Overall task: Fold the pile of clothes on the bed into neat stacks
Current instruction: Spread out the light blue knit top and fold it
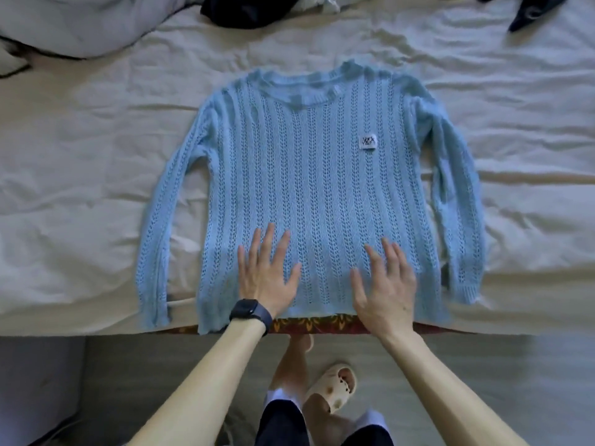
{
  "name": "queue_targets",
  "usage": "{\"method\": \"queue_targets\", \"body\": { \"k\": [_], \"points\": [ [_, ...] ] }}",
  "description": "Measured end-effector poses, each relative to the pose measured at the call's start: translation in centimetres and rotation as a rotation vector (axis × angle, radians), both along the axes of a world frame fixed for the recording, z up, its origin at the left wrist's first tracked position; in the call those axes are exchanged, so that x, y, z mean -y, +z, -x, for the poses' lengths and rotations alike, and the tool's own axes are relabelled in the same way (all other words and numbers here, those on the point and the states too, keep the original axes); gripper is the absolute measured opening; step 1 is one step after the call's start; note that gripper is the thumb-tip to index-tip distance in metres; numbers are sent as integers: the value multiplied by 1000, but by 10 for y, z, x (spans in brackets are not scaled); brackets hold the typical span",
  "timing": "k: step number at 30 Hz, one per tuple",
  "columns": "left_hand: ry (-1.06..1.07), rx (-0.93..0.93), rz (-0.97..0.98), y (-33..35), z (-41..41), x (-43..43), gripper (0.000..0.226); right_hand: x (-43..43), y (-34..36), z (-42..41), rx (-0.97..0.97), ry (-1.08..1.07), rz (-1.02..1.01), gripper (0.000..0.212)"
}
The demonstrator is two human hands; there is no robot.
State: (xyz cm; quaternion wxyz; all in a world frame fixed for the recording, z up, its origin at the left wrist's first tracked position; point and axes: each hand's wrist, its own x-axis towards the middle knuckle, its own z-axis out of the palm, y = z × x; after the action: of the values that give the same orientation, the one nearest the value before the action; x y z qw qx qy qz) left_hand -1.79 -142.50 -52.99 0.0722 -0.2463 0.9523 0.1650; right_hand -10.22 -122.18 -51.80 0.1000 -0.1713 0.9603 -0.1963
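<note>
- Light blue open-knit sweater (309,188) spread flat, front up, in the centre of the frame on the white bed sheet (80,188); neckline toward the top, hem at the bed's near edge.
- Both sleeves lying down along the body, one at each side, cuffs near the lower edge of the bed.
- Small white label (368,141) with dark lettering on the chest, right of centre; lettering too small to read.
- Left hand (267,272), lower centre-left, palm down on the knit just above the hem; fingers (269,239) straight and spread, released, grasping nothing.
- Dark watch (248,312) on the left wrist.
- Right hand (386,284), lower centre-right, palm down over the knit, slightly blurred; fingers (391,252) straight and spread, grasping nothing; pressing or just above the fabric, cannot tell.
- Strip of red patterned fabric (322,326) showing under the hem at the bed's edge.
- Dark garment (244,11) at top centre, another dark piece (531,14) at upper right, both well apart from the sweater.
- Pale grey bedding (64,24) bunched at upper left.
- Cream slipper (335,384) on a foot at bottom centre.
</note>
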Motion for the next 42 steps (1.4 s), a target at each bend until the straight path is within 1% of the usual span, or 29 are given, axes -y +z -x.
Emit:
{"method": "queue_targets", "body": {
  "k": [2,3,5,6,8,9,10,11,12,13,14,15,16,18,19,21,23,24,26,28,29,30,32,34,36,38,39,41,42],
  "points": [
    [-134,9,58,-21,31,-1,67,29,-19,15,-45,152,-59,59],
    [-183,45,84,-35,38,2,68,33,-32,23,-32,202,-131,62],
    [-238,121,111,-62,38,11,70,23,-53,36,62,234,-292,68],
    [-248,137,112,-70,34,13,72,13,-59,40,103,266,-333,70],
    [-261,146,120,-76,33,14,75,0,-57,48,148,335,-300,71],
    [-256,166,122,-73,35,13,75,-3,-49,54,163,332,-224,71],
    [-248,199,116,-69,38,11,75,-6,-38,59,156,275,-118,69],
    [-243,234,109,-63,41,9,75,-10,-26,65,107,153,-19,66],
    [-236,267,100,-56,46,7,76,-18,-14,72,34,-33,42,66],
    [-228,288,85,-49,52,6,77,-28,-4,80,-19,-252,56,69],
    [-226,280,55,-41,60,5,76,-38,5,90,-16,-464,38,76],
    [-237,244,22,-34,70,3,73,-49,10,99,48,-625,3,82],
    [-263,201,-5,-28,82,0,70,-61,13,109,138,-706,-30,85],
    [-340,158,-40,-19,116,-11,68,-82,12,130,326,-707,-78,77],
    [-366,142,-54,-17,137,-18,69,-91,11,141,397,-674,-106,67],
    [-395,127,-66,-14,181,-34,71,-104,12,165,537,-610,-126,40],
    [-426,140,-61,-14,222,-52,70,-114,17,191,703,-570,-27,19],
    [-443,153,-60,-16,241,-59,69,-121,21,204,746,-577,69,15],
    [-433,170,-54,-18,274,-70,68,-137,37,238,766,-606,244,24],
    [-393,207,-46,-20,303,-76,65,-155,56,282,800,-591,331,29],
    [-368,233,-52,-20,315,-78,63,-167,65,305,786,-554,330,25],
    [-333,254,-62,-20,323,-82,60,-180,76,329,731,-503,306,17],
    [-233,268,-95,-18,333,-89,57,-202,100,381,554,-430,274,10],
    [-153,287,-117,-14,344,-96,55,-222,125,428,373,-454,340,10],
    [-107,295,-74,-9,358,-103,52,-240,138,465,238,-467,365,18],
    [-52,317,-57,-3,378,-109,49,-253,128,490,198,-394,226,26],
    [-17,343,-54,-1,389,-112,48,-258,115,500,215,-340,100,31],
    [14,446,8,0,410,-117,45,-263,86,509,358,-219,-227,48],
    [8,504,68,0,420,-120,43,-265,72,508,391,-184,-348,53]
  ]
}}
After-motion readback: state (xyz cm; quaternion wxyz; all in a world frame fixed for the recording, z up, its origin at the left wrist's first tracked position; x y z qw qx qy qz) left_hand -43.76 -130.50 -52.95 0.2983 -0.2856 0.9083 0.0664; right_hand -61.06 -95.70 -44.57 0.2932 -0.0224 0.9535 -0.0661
